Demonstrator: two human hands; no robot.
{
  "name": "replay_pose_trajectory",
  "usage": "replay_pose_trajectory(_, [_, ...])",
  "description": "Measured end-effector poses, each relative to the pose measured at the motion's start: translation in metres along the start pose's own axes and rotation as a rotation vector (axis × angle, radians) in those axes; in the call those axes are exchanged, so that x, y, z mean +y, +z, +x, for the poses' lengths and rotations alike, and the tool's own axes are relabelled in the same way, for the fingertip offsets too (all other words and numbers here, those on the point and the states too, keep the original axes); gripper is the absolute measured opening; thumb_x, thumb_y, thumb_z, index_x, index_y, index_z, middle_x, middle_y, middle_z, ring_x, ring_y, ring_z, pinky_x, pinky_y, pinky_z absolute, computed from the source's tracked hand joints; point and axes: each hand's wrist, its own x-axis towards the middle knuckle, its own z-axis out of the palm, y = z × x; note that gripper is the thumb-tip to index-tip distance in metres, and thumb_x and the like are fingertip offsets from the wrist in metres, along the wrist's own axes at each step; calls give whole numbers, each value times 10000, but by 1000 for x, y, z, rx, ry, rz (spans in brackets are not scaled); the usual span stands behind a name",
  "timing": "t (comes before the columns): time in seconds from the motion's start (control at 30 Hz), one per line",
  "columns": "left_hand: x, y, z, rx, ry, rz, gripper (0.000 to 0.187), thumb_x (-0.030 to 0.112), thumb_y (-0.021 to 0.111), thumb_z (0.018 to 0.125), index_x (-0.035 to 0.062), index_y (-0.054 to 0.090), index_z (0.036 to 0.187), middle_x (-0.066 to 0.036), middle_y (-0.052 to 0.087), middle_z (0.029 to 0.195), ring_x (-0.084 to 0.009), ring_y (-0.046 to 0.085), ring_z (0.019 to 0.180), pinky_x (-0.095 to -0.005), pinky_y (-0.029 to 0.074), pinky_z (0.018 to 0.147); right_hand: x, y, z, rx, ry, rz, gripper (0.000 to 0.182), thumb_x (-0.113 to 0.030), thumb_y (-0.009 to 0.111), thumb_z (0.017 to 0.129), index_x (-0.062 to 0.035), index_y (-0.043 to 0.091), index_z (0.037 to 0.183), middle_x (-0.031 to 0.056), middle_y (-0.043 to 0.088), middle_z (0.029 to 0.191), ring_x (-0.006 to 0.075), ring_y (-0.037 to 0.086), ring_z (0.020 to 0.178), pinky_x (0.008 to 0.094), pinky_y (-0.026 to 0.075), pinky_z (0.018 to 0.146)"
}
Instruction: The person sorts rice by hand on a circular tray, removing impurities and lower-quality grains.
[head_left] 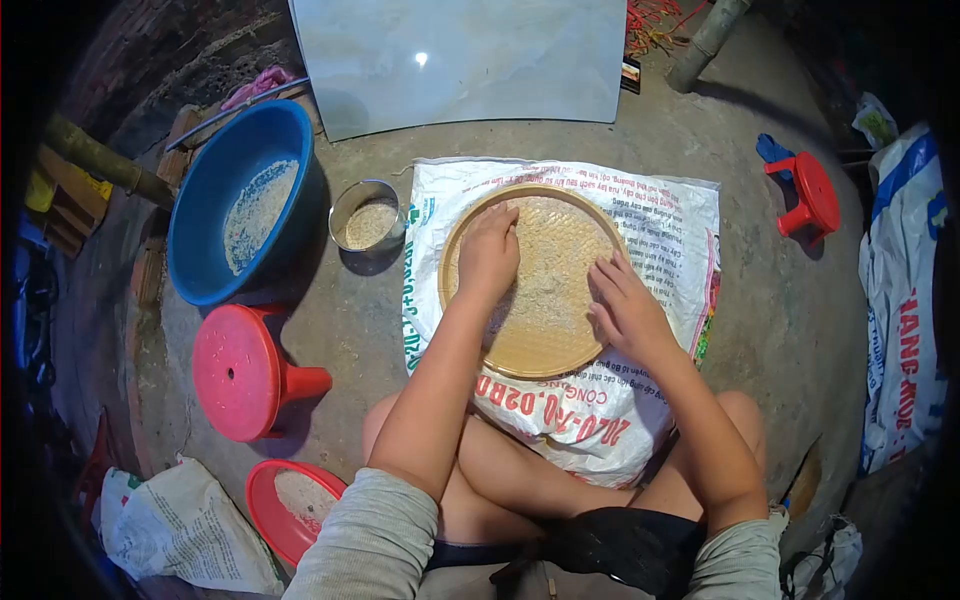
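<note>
A round woven tray (pixel 545 365) with a thin spread of pale grain (pixel 545 255) lies on a flattened white printed sack (pixel 690 210) before my crossed legs. Inside the tray's left part, my left hand (pixel 489 248) rests over the grain with its fingers curled and pressed together; whatever they hold is too small or hidden to make out. My right hand (pixel 632 305) lies over the tray's right rim, fingers apart, the tips reaching inside, holding nothing.
Left of the sack stand a metal pot (pixel 368 222) of grain, a large blue basin (pixel 190 230) with grain and a red stool (pixel 235 372). A red basin (pixel 262 500) is at lower left. Another red stool (pixel 818 192) stands right. A pale board (pixel 460 70) lies ahead.
</note>
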Motion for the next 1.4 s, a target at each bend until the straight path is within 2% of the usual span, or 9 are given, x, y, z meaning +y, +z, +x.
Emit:
replay_pose_trajectory(0.37, [14, -4, 0, -99, 72, -147, 281, 117, 509, 901, 32, 631, 1140, -177, 591, 1225, -334, 512, 1193, -387, 384, 1020, -19, 42, 10, 19, -40, -55, 628, -293, 659, 808, 1, 445, 1320, 209, 406, 1397, 414, 358, 1299, 452, 315, 1079])
replay_pose_trajectory(0.63, [4, 28, -14, -27, 202, -21, 317, 94, 517, 890, 96, 623, 1189, -131, 559, 1295, -318, 459, 1265, -392, 350, 1056, -21, 62, 10, 145, -129, 108, 108, -73, 618, 783, -13, 595, 869, 111, 553, 882, 301, 557, 851, 389, 485, 730])
replay_pose_trajectory(0.83, [16, 20, 1, -1, 130, -107, 291, 127, 501, 905, 66, 643, 1151, -162, 609, 1206, -304, 540, 1173, -375, 408, 996, -15, 61, 12, 167, -78, 336, 117, -64, 650, 763, -16, 595, 855, 139, 531, 835, 323, 554, 813, 401, 475, 707])
replay_pose_trajectory(0.87, [25, 13, 3, -88, -77, -316, 294, 137, 495, 918, 55, 634, 1165, -167, 624, 1177, -277, 574, 1127, -351, 430, 962, -13, 61, 17, 162, -71, 328, 117, -64, 650, 763, -16, 595, 855, 139, 531, 835, 323, 554, 813, 401, 475, 707])
replay_pose_trajectory(0.93, [26, 10, 7, -147, -234, -622, 302, 155, 488, 964, 4, 601, 1200, -112, 645, 1130, -153, 596, 1037, -258, 451, 903, -9, 54, 34, 31, 8, 325, 90, -54, 688, 745, -26, 640, 815, 129, 603, 797, 280, 599, 763, 364, 487, 674])
replay_pose_trajectory(1.0, [14, 13, 12, -120, -287, -714, 317, 170, 474, 971, -22, 595, 1193, -105, 644, 1123, -160, 600, 1025, -272, 451, 913, -4, 35, 72, -442, 349, 444, 81, -50, 706, 707, -43, 683, 785, 115, 673, 762, 215, 641, 723, 343, 503, 665])
replay_pose_trajectory(1.1, [1, 10, 15, -72, -439, -1027, 370, 230, 453, 978, -35, 570, 1207, -109, 649, 1100, -163, 614, 998, -281, 454, 920, -6, 8, 133, -800, 380, 116, 119, -85, 726, 673, -61, 722, 789, 110, 700, 764, 189, 656, 700, 336, 513, 619])
replay_pose_trajectory(1.2, [13, -16, 19, -58, -699, -1296, 392, 259, 421, 968, -26, 551, 1203, -126, 644, 1088, -196, 624, 964, -303, 470, 906, -21, 36, 177, -83, 605, 193, 174, -141, 745, 681, 5, 700, 766, 177, 683, 759, 232, 678, 715, 337, 518, 618])
replay_pose_trajectory(1.4, [-4, -27, 24, -64, -882, -1624, 392, 239, 312, 974, -10, 516, 1197, -145, 580, 1206, -242, 567, 1113, -368, 469, 936, -116, 60, 163, 577, 485, 767, 97, -62, 675, 752, 5, 686, 821, 156, 663, 781, 254, 651, 701, 331, 509, 667])
